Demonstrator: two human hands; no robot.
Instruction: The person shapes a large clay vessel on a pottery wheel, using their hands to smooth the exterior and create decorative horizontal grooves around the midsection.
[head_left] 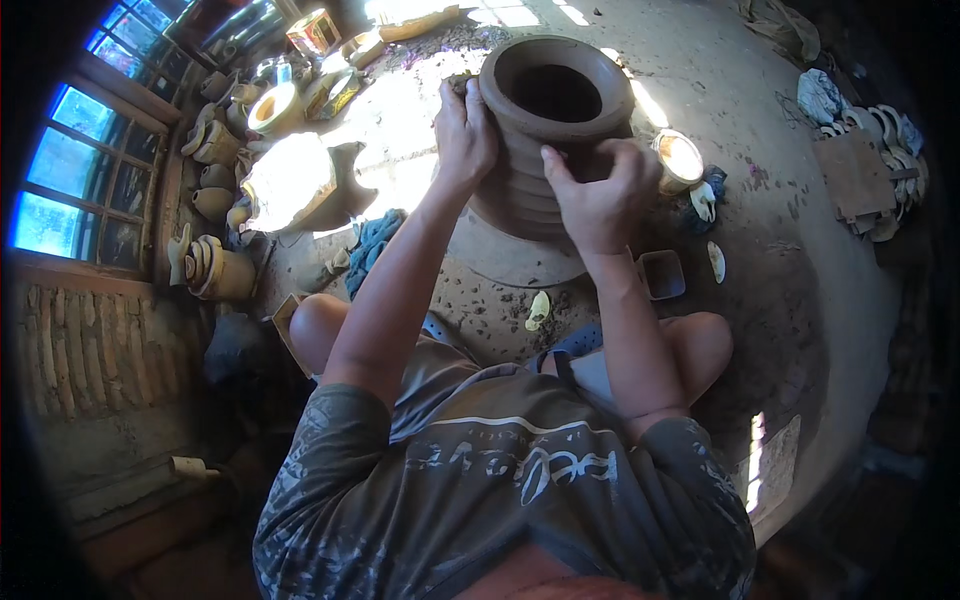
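Head view, looking down; I am seeing the person sitting with knees apart, both forearms reaching forward. The pot [522, 190], wide-mouthed and ridged, is standing upright on a round base [525, 264], just beyond the knees and between the two hands. The left hand [463, 140] is lying along the pot's left wall, fingers pointing up and closing on a dark lump [461, 83] beside the rim. The right hand [605, 195] is facing the near right wall, thumb toward the clay and fingers bending; from this angle I cannot tell whether they are gripping anything.

Around the work: a bucket [680, 162] is standing right of the pot, and a small tub [660, 275] is sitting nearer the right forearm. A pale scrap [538, 310] is lying among crumbs in front of the base. Blue cloth [373, 250] is bunching up left of the left forearm. Farther left, I am noting jars [212, 203] crowding below a bright window [75, 175].
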